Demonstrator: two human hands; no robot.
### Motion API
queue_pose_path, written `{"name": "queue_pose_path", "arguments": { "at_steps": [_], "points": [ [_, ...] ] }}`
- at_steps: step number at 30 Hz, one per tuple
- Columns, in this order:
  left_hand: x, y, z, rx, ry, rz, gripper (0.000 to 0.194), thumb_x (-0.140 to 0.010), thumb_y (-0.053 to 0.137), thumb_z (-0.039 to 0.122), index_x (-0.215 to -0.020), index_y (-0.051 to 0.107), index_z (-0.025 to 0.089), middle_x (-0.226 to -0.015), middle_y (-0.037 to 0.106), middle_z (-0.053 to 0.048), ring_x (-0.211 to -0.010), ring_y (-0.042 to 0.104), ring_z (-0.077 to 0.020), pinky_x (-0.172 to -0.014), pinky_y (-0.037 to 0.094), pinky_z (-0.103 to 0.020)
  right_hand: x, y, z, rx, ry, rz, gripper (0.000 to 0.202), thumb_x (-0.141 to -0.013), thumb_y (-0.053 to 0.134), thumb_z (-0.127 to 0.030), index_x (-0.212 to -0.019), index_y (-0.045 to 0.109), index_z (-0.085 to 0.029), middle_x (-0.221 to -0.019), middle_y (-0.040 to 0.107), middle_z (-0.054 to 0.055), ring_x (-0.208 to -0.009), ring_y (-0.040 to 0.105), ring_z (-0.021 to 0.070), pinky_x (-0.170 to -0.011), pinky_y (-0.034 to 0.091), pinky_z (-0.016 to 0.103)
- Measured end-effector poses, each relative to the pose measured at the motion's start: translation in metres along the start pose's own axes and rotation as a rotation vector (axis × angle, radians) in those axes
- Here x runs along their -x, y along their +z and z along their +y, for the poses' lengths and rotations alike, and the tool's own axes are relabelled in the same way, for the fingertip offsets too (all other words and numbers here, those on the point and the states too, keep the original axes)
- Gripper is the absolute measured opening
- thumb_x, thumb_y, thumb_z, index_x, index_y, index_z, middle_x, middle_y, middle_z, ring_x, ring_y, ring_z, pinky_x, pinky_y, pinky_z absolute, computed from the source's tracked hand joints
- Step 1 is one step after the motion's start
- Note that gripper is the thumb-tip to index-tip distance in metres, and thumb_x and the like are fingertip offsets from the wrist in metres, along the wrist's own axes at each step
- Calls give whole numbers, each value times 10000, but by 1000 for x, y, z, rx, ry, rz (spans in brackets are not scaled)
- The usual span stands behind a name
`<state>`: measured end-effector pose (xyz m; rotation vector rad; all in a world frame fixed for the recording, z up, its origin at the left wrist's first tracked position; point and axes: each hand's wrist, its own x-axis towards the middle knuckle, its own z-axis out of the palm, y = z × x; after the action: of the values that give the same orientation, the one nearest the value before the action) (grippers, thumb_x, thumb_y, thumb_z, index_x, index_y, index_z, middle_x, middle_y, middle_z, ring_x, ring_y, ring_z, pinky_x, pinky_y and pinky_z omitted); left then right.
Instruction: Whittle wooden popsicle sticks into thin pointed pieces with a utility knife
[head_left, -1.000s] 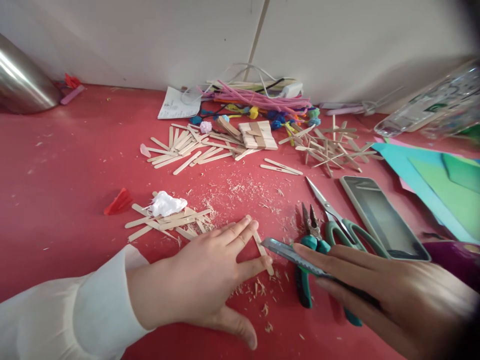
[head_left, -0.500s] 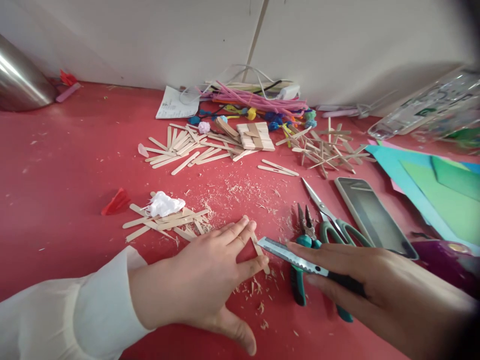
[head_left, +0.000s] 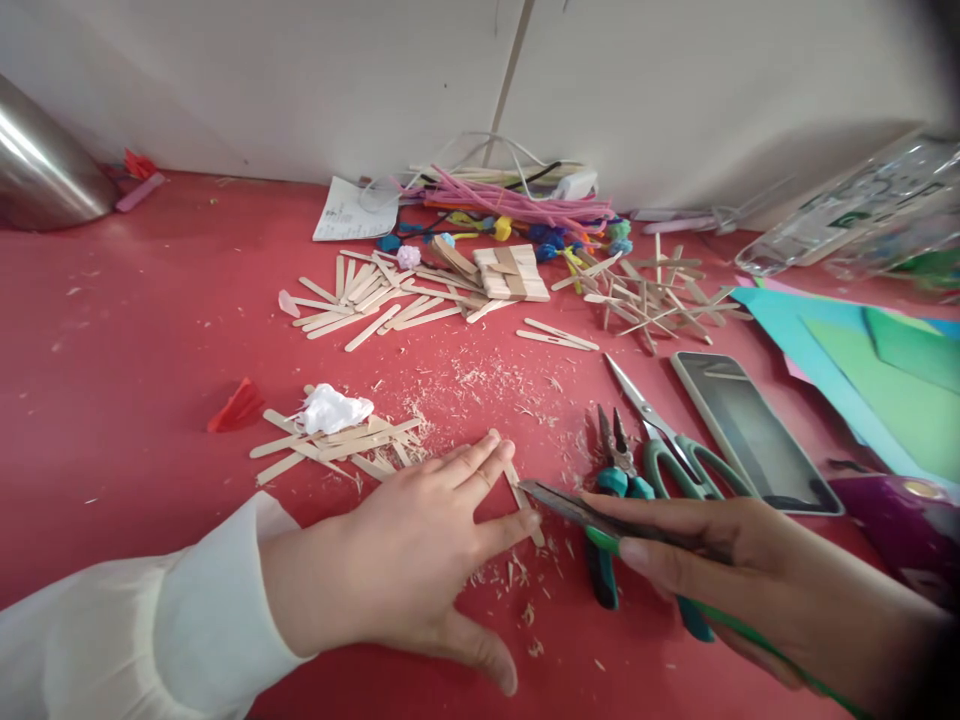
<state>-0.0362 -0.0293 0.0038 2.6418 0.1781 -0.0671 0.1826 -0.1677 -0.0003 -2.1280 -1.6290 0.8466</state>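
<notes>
My left hand (head_left: 420,550) lies palm down with its fingers spread, its index and middle fingers on and beside a wooden craft stick (head_left: 517,495) flat on the red table. Part of that stick is hidden under the fingers. In my right hand (head_left: 720,570), the fingers are wrapped round a green-handled utility knife (head_left: 570,505) with its blade out. The blade tip is at the stick's right edge; whether it touches cannot be told. Wood shavings (head_left: 529,615) lie around both hands. Partly behind the knife are teal-handled pliers (head_left: 604,575).
Scissors (head_left: 660,430) and a phone (head_left: 754,430) lie to the right, beside coloured paper (head_left: 840,350). More craft sticks (head_left: 360,300) and pink pipe cleaners (head_left: 517,195) spread along the back. At left, white tissue (head_left: 330,408) rests on sticks. A metal bottle (head_left: 52,160) stands far left.
My right hand has rolled the knife, so its blade face has turned from view and its green handle shows. My left hand stays over the stick.
</notes>
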Motion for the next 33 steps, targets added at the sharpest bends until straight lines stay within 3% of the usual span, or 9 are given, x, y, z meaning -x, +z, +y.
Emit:
{"name": "queue_pose_path", "arguments": {
  "at_steps": [3, 7, 10, 13, 20, 26, 33],
  "points": [
    [0, 1, -1, 3, 3, 7, 834, -666, 512, 714, -1303, 446, 180, -1460, 157, -215, -1334, 144, -387, -1019, 289, -508, 0, -4, -2, -58, 149, -78, 468, -830, 407, -523, -1202, 582, -301, -364, 411, -70, -282, 361, 90, -254, 318, 187],
    [1, 2, -2, -6, 10, 12, 828, -675, 515, 705, -1310, 433, 180, -1459, 172, -213, -1340, 143, -374, -1024, 286, -504, -1, -13, -10, 162, -160, 30, 389, -826, 463, -419, -1178, 599, -322, -615, 644, -19, -452, 546, 113, -412, 472, 207],
    [1, 2, -2, -18, 12, 17, 824, -687, 503, 701, -1321, 417, 183, -1459, 163, -217, -1338, 151, -374, -1018, 291, -507, 0, -17, -13, 363, -326, 128, 370, -862, 412, -333, -1193, 577, -345, -733, 688, -17, -473, 585, 106, -448, 494, 204],
    [0, 1, -2, -28, 9, 10, 822, -692, 491, 705, -1325, 413, 186, -1455, 169, -227, -1332, 165, -383, -1008, 302, -512, 2, -16, -12, 502, -403, 204, 370, -877, 380, -315, -1193, 568, -356, -799, 705, -19, -477, 610, 112, -414, 486, 205],
    [2, 0, -1, -37, 1, -4, 813, -701, 466, 713, -1323, 416, 192, -1451, 177, -233, -1333, 157, -386, -1000, 304, -520, 4, -19, -13, 667, -483, 216, 425, -894, 344, -276, -1295, 450, -370, -937, 692, -16, -578, 655, 106, -393, 467, 189],
    [1, 4, -3, -44, 11, 27, 832, -687, 491, 710, -1331, 399, 192, -1462, 165, -214, -1338, 158, -376, -1007, 303, -502, 1, -17, -17, 704, -512, 220, 394, -903, 324, -303, -1253, 495, -361, -710, 653, -54, -407, 573, 80, -287, 359, 201],
    [1, 5, -2, -71, 14, 30, 825, -692, 482, 712, -1327, 407, 191, -1463, 172, -208, -1338, 167, -372, -1014, 301, -487, -2, -20, -24, 736, -619, 246, 410, -866, 320, -209, -1199, 541, -303, -736, 676, -48, -371, 549, 78, -286, 378, 213]
  ]
}}
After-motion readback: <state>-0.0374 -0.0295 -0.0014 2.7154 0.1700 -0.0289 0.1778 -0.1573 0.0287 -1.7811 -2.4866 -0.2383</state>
